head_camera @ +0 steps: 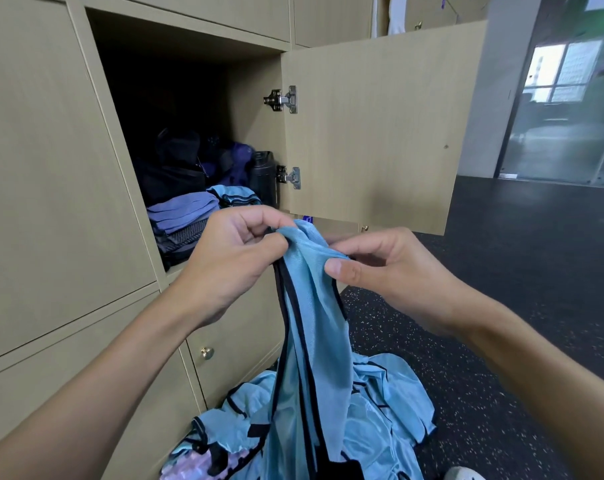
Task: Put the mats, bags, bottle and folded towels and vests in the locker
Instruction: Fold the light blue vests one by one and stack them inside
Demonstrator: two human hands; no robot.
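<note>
A light blue vest (311, 306) with black trim hangs in front of the open locker (189, 109). My left hand (231, 258) pinches its top edge, and my right hand (390, 271) pinches the same edge just to the right. Inside the locker lie folded purple towels (182, 211), a folded blue vest (236, 195), dark and purple bags (186, 164) and a black bottle (263, 174) at the right wall. More blue vests (380, 410) lie heaped on the floor below, over a pale purple mat (189, 469).
The locker door (373, 126) stands open to the right, at hand height. Shut locker doors surround the opening, one with a brass knob (207, 352). Dark speckled floor (501, 306) stretches to the right toward glass partitions (563, 109). A white shoe tip (463, 474) shows at the bottom.
</note>
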